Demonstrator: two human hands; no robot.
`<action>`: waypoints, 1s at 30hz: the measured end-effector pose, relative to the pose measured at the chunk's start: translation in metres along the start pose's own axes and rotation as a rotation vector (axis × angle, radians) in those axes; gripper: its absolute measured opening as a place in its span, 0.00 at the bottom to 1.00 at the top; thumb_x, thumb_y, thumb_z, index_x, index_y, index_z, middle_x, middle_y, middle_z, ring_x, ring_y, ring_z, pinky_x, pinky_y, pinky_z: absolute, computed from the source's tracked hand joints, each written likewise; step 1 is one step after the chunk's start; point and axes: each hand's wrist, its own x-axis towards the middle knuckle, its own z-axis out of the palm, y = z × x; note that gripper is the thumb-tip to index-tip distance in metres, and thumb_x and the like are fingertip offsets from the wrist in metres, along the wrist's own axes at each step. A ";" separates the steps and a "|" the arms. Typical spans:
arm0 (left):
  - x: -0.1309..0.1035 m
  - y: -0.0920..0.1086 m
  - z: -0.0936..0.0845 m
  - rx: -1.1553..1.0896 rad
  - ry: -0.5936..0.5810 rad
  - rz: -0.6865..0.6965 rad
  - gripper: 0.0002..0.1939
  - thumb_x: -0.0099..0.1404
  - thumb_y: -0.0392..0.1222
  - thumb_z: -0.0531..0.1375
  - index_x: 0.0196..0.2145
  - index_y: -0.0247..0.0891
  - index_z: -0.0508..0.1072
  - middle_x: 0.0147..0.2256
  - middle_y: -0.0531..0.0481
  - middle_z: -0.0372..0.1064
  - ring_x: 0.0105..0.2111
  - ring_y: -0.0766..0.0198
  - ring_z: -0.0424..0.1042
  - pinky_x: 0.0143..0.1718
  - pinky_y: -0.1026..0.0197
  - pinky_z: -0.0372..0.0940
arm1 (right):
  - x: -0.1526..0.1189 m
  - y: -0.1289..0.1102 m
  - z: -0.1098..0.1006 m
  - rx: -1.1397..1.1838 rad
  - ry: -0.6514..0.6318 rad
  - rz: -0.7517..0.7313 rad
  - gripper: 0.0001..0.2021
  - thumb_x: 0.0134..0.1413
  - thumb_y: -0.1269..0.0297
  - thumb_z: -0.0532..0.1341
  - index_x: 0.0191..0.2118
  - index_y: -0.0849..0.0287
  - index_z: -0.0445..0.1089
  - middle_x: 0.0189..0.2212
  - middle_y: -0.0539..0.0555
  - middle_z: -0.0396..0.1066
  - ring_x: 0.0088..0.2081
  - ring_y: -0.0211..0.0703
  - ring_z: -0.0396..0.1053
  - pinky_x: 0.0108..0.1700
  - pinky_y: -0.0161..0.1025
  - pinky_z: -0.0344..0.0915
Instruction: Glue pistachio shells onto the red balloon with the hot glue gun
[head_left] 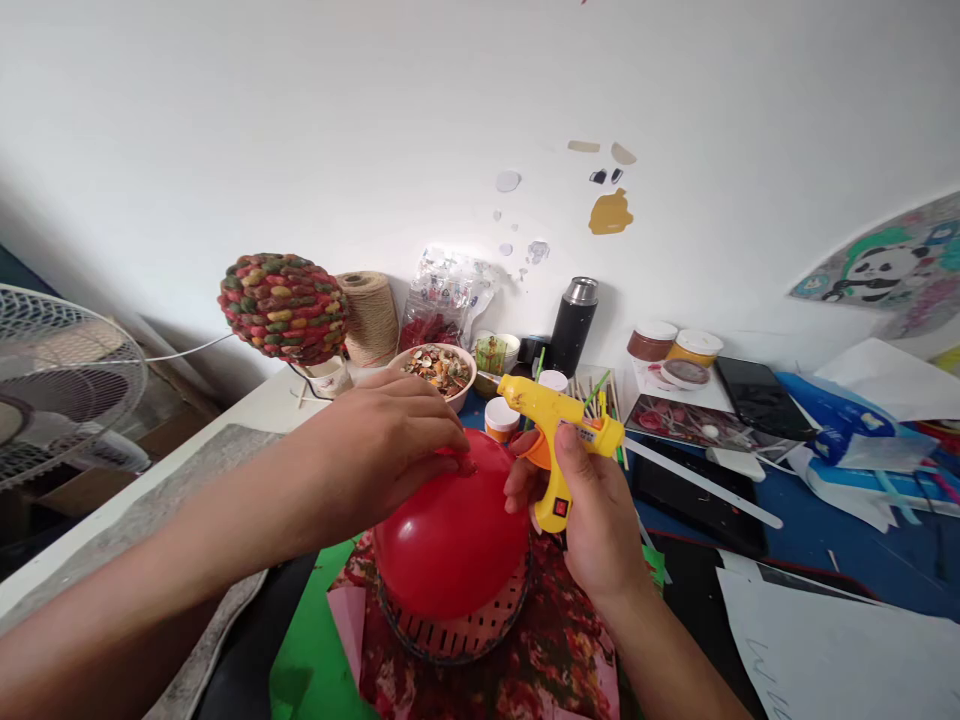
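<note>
Gripping the yellow hot-glue gun [551, 405], we wrap the fingers of our right hand [600, 520] around its handle [557, 482]. Our left hand [409, 435] touches the top of the red balloon [450, 555], which sits in a slotted basket [487, 622]; whether those fingers pinch anything, we cannot tell. A black flask [573, 328] stands behind, near the wall [337, 120].

Your bare, smooth left forearm [217, 530] tapers towards the wrist; your bare right forearm [664, 645] likewise narrows; your uncovered left hand [401, 432] and uncovered right hand [604, 515] have slim, jointed fingers; your right thumb [576, 458] has a rounded tip.
</note>
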 end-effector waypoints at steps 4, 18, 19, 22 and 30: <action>0.000 0.001 0.000 -0.023 0.019 -0.032 0.09 0.80 0.38 0.64 0.41 0.46 0.85 0.41 0.45 0.85 0.45 0.52 0.83 0.53 0.52 0.73 | 0.001 0.000 0.000 -0.012 -0.007 -0.013 0.30 0.65 0.31 0.72 0.36 0.60 0.82 0.22 0.54 0.81 0.21 0.40 0.77 0.26 0.32 0.69; -0.020 -0.010 -0.024 -0.229 0.212 -0.324 0.12 0.82 0.49 0.62 0.45 0.45 0.86 0.43 0.49 0.86 0.43 0.55 0.83 0.46 0.59 0.72 | 0.001 0.006 -0.006 -0.041 -0.034 -0.012 0.31 0.70 0.31 0.67 0.39 0.59 0.82 0.24 0.53 0.80 0.20 0.40 0.75 0.23 0.34 0.67; -0.023 -0.012 -0.025 -0.232 0.226 -0.348 0.13 0.81 0.50 0.63 0.43 0.45 0.86 0.41 0.50 0.86 0.42 0.56 0.83 0.45 0.59 0.72 | 0.001 0.006 -0.006 -0.041 -0.030 -0.009 0.31 0.69 0.31 0.68 0.39 0.59 0.82 0.23 0.53 0.80 0.19 0.40 0.74 0.22 0.34 0.66; -0.030 -0.017 -0.025 -0.280 0.288 -0.446 0.13 0.78 0.52 0.66 0.40 0.45 0.86 0.37 0.51 0.85 0.38 0.58 0.81 0.42 0.59 0.70 | 0.002 0.007 -0.007 -0.040 -0.016 0.001 0.32 0.66 0.29 0.69 0.38 0.59 0.81 0.22 0.53 0.78 0.18 0.40 0.72 0.21 0.33 0.64; -0.047 -0.062 -0.021 -0.844 0.997 -0.616 0.10 0.59 0.41 0.80 0.32 0.39 0.84 0.28 0.51 0.79 0.30 0.63 0.73 0.36 0.59 0.68 | 0.002 0.006 -0.005 -0.069 0.029 0.035 0.35 0.60 0.25 0.71 0.36 0.59 0.79 0.20 0.53 0.76 0.18 0.41 0.73 0.18 0.30 0.56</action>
